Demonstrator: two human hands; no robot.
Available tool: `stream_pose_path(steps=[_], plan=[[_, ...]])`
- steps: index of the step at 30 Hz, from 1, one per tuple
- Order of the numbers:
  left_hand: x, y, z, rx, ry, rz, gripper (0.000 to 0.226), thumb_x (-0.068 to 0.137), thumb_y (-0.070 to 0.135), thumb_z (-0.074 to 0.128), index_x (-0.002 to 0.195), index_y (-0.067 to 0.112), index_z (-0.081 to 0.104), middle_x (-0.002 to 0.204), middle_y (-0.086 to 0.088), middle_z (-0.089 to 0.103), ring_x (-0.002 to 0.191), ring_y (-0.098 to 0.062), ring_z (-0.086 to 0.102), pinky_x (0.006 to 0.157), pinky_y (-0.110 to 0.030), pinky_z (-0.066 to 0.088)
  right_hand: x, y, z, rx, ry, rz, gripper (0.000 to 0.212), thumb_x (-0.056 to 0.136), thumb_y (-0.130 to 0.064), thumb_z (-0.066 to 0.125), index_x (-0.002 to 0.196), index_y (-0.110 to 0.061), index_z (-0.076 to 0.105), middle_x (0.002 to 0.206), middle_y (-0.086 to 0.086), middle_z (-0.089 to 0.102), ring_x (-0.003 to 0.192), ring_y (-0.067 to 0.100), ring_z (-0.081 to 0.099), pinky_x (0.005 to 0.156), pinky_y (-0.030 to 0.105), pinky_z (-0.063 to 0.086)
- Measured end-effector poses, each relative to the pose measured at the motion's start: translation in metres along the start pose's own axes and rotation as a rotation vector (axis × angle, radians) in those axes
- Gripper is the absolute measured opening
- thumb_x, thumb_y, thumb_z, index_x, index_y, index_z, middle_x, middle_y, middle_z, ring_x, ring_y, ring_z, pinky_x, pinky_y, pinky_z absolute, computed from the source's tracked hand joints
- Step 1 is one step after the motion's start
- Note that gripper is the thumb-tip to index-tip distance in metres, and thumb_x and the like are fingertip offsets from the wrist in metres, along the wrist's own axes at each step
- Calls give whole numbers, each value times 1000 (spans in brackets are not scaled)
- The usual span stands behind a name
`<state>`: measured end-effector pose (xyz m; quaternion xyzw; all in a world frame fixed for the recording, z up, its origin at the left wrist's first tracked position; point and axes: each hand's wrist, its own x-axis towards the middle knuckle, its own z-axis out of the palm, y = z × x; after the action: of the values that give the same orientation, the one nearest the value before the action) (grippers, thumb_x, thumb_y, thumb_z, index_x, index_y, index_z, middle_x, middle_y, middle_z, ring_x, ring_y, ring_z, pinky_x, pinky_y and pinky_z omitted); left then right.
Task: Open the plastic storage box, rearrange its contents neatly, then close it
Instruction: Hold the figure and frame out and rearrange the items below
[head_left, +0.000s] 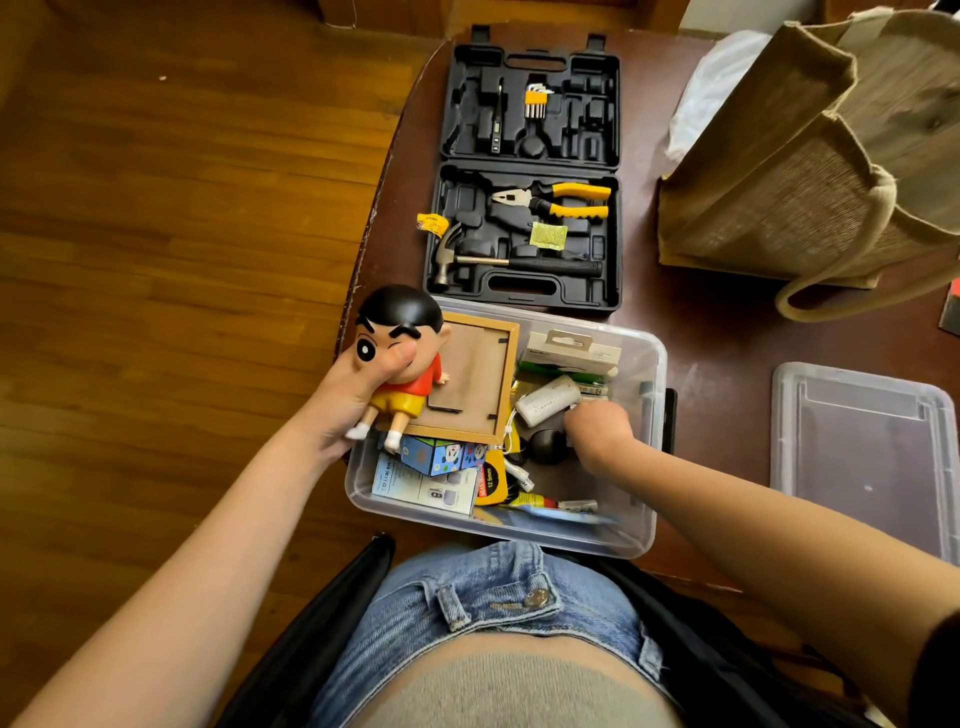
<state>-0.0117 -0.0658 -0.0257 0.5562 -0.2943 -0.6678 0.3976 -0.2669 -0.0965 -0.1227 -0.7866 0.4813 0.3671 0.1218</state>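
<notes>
The clear plastic storage box (655, 364) stands open at the table's near edge. Its lid (862, 457) lies to the right. My left hand (353, 400) grips a cartoon boy figurine (400, 353) over the box's left rim. Beneath the figurine a wooden picture frame (475, 384) lies face down in the box. My right hand (597, 431) reaches into the box's right half, fingers curled down by a white charger (550, 402); what they hold is hidden. A black ball (548, 446), a small printed box (441, 457) and a yellow tape measure (491, 483) lie inside too.
An open black tool case (530, 171) with pliers, a hammer and hex keys sits behind the box. A jute bag (810, 156) stands at the back right. The table's left edge drops to a wooden floor (182, 234).
</notes>
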Motion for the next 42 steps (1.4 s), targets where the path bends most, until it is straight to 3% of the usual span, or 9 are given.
stream_pose_path(steps=[4, 8, 12, 16, 19, 22, 24, 31, 42], plan=[[0, 0, 0, -4, 6, -3, 104, 40, 61, 85, 125, 10, 54, 89, -7, 71, 70, -15, 69, 51, -26, 55, -4, 4, -9, 173, -44, 35, 24, 84, -2, 55, 105, -10, 63, 105, 6, 64, 94, 25, 62, 64, 29, 45], [0, -1, 0, -6, 1, -3, 99, 41, 61, 85, 122, 14, 56, 91, -4, 72, 74, -15, 69, 55, -28, 56, -7, 13, -16, 416, -40, 45, 17, 78, -11, 60, 92, -3, 66, 77, 7, 58, 69, 24, 54, 59, 31, 46], [-1, 1, 0, -10, -2, -11, 97, 41, 61, 85, 121, 15, 57, 91, -7, 71, 72, -16, 68, 54, -28, 56, -11, 10, -15, 572, -27, 8, 15, 77, -15, 66, 87, -6, 73, 87, 11, 69, 80, 26, 63, 70, 35, 54], [-1, 1, 0, -15, 2, -17, 83, 46, 54, 85, 116, 18, 59, 91, -8, 71, 70, -15, 69, 52, -26, 54, -12, 7, -17, 457, -91, -28, 8, 77, -12, 61, 74, -5, 64, 76, 8, 60, 66, 23, 53, 61, 31, 49], [-1, 1, 1, -2, 23, -6, 98, 41, 60, 85, 122, 13, 57, 92, -7, 70, 72, -14, 68, 55, -26, 55, -17, 3, -15, 311, -209, -89, 18, 77, -11, 62, 64, -11, 49, 69, 4, 54, 64, 20, 51, 61, 28, 46], [-1, 0, 0, -2, 15, -12, 94, 46, 54, 84, 125, 13, 55, 98, -13, 69, 76, -17, 69, 57, -28, 57, -21, -2, -6, 206, -261, -123, 9, 82, -12, 63, 90, -9, 58, 92, 8, 63, 81, 23, 59, 71, 31, 50], [-1, -1, -1, -10, 20, -11, 97, 43, 57, 85, 124, 12, 56, 102, -16, 69, 78, -18, 69, 59, -27, 56, -21, -6, 3, 169, -288, -123, 22, 86, -12, 60, 108, -8, 60, 109, 10, 63, 98, 27, 61, 81, 33, 51], [2, -3, -2, -40, -4, -34, 79, 43, 54, 87, 110, 21, 63, 94, -11, 73, 81, -20, 70, 59, -30, 58, -14, -17, 25, -21, -199, -211, 24, 93, -6, 49, 114, -6, 61, 116, 13, 62, 106, 33, 60, 83, 35, 49], [1, -1, 0, -49, 10, -36, 90, 36, 59, 88, 113, 21, 62, 99, -11, 73, 80, -20, 71, 57, -28, 56, -8, -20, 31, -34, -73, -126, 29, 91, 2, 44, 111, -8, 61, 113, 9, 63, 103, 30, 61, 72, 32, 46]])
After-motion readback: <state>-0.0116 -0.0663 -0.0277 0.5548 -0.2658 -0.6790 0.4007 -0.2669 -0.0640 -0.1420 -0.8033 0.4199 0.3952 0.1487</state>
